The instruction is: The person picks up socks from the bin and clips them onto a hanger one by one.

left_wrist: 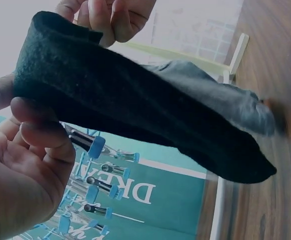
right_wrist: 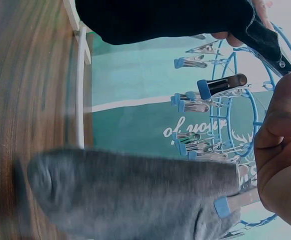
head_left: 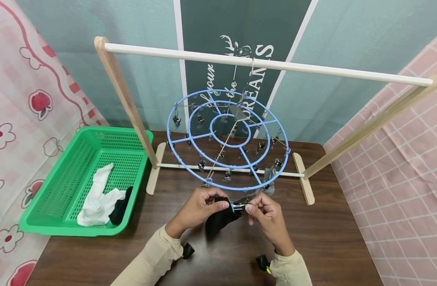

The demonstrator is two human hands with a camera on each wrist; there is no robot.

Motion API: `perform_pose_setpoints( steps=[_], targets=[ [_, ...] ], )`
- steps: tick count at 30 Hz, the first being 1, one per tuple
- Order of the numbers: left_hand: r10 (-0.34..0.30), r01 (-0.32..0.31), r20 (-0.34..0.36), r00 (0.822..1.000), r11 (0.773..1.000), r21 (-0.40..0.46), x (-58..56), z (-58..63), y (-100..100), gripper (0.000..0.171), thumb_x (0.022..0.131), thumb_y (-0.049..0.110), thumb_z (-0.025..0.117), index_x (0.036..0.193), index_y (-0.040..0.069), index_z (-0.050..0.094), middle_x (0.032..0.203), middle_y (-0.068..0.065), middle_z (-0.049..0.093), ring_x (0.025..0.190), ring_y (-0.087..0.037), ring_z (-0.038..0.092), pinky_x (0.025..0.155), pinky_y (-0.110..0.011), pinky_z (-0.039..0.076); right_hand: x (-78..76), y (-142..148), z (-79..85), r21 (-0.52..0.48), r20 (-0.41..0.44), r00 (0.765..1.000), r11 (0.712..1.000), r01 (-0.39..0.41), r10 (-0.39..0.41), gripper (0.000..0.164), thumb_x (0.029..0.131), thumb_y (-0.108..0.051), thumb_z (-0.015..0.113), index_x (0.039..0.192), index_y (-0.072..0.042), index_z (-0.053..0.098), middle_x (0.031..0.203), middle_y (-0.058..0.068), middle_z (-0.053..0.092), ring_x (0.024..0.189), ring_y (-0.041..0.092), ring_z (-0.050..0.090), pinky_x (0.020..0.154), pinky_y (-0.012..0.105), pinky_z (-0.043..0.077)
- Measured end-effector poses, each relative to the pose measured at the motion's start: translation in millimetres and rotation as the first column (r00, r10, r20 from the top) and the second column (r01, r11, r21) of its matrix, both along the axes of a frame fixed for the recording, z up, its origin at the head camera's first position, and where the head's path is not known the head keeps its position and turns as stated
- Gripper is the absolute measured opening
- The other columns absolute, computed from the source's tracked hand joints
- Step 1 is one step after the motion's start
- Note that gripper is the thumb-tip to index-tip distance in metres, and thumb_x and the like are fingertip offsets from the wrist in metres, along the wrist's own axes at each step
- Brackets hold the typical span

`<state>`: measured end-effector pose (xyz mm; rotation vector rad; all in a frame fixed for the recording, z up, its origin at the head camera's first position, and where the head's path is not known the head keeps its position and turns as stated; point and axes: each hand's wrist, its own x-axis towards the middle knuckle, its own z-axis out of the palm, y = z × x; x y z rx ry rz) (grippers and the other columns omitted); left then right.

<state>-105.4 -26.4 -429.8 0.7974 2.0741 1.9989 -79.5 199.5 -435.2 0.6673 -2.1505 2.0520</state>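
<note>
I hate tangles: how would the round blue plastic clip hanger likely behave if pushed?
The hanger would probably swing, hanging from the white bar by one metal hook. Its dangling metal clips would likely sway along. The grey fabric sock, clipped at one side, may tilt it slightly.

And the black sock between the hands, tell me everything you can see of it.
The black sock looks like plain, soft knit fabric with a rounded toe. It hangs above the brown table, toe end lower and free. The left hand pinches its upper edge; a blue-tipped metal clip in the right hand is at that edge, though whether it grips the fabric is unclear.
</note>
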Motion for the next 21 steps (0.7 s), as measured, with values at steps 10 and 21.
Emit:
perform_pose_setpoints(
  steps=[10, 21],
  targets=[
    [-0.018, 0.018, 0.018, 1.0, 1.0, -0.01, 0.5, 2.6, 0.0, 0.006, 0.09, 0.004, 0.066, 0.094, 0.001, 0.068, 0.081, 0.001, 0.062, 0.062, -0.005, 0.045, 0.053, -0.02, 0.036, -0.3, 1.2, -0.5, -0.039, 0.044, 0.999, 0.999, -0.022, 0.024, 0.019, 0.088, 0.016, 0.054, 0.078, 0.001, 0.051, 0.056, 0.013, 0.05, 0.047, 0.013, 0.053, 0.043, 0.026, 0.043],
    [0.009, -0.008, 0.003, 1.0, 0.999, -0.032, 1.2, 4.3, 1.5, 0.007, 0.09, 0.005, 0.067, 0.094, 0.0, 0.069, 0.08, -0.002, 0.061, 0.059, -0.006, 0.043, 0.052, -0.019, 0.036, 0.6, 0.2, 0.2, -0.039, 0.026, 0.999, 0.999, -0.018, 0.019, 0.017, 0.09, 0.013, 0.055, 0.079, 0.001, 0.05, 0.058, 0.015, 0.05, 0.047, 0.014, 0.053, 0.043, 0.027, 0.043]
  ],
)
